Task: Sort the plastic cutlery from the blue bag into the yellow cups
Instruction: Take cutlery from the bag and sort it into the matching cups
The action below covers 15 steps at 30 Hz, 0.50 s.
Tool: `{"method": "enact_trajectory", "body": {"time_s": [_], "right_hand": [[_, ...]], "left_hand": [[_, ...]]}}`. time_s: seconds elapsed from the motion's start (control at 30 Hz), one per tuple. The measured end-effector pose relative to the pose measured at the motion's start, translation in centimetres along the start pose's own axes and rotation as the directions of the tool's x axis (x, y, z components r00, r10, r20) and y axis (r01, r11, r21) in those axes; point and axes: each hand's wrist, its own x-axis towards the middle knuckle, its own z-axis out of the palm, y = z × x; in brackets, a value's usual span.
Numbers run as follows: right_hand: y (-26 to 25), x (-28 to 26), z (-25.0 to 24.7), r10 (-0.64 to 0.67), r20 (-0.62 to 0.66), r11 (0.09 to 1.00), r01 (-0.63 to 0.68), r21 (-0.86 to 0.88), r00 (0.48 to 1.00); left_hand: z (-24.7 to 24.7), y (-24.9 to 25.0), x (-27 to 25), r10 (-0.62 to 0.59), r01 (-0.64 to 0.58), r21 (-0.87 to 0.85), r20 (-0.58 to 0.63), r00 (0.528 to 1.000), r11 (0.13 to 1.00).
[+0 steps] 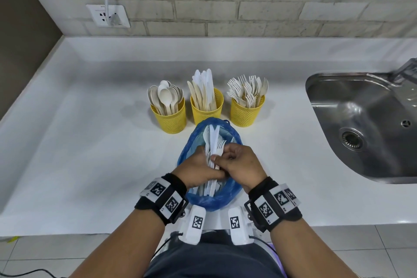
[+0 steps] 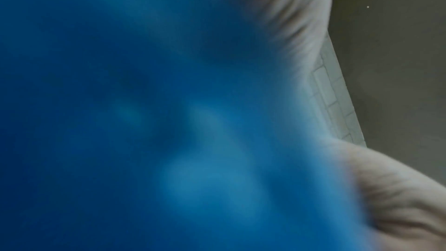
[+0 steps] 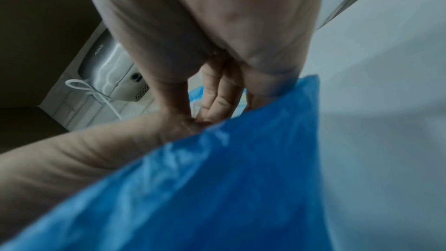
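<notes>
Both my hands in the blue bag: left hand gripping the cutlery bundle, right hand pinching a white fork.

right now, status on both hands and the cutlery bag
Left hand grips white plastic cutlery inside crinkled blue plastic bag. Right hand pinches one white fork. Nothing blocking the three yellow mesh cups.

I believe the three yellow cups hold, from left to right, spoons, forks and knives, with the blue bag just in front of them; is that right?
Not quite: the head view shows knives in the middle cup and forks in the right cup. Spoons fill the left cup, and the blue bag lies in front.
</notes>
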Motion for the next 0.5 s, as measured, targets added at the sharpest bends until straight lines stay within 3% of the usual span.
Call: {"method": "enact_trajectory", "body": {"time_s": [0.17, 0.33, 0.5], "right_hand": [[-0.7, -0.2, 0.1, -0.022, -0.026, 0.997, 0.020, -0.072, 0.999], [-1.5, -0.1, -0.8, -0.078, -0.196, 0.994, 0.060, -0.096, 0.978], [-2.3, 0.5, -1.4, -0.170, -0.307, 0.985, 0.154, -0.075, 0.937]], "left_hand": [[0.3, 0.5, -0.5, 0.122, -0.121, 0.060, -0.005, 0.993, 0.991], [-0.3, 0.4, -1.0, 0.132, -0.127, 0.101, -0.038, 0.991, 0.987], [-0.9, 0.9, -1.8, 0.220, -0.231, 0.140, 0.089, 0.971, 0.963]]}}
